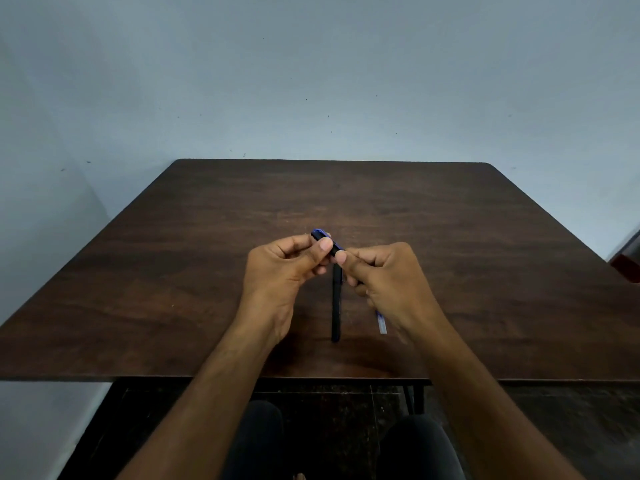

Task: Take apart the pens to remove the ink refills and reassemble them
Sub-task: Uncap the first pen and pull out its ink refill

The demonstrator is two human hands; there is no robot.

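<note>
Above the middle of the dark wooden table (207, 237), both my hands hold a dark pen with blue trim (327, 241). My left hand (284, 268) pinches its far, upper end between thumb and fingers. My right hand (384, 275) grips the near end, which is hidden in my fingers. Below the hands a black pen (336, 306) lies on the table, pointing toward me. A thin clear ink refill with a blue tip (381, 323) lies just right of it, partly under my right wrist.
The table's near edge (173, 378) runs across the lower part of the view, with my knees under it. A grey wall stands behind the table. A reddish object (627, 265) shows at the right edge.
</note>
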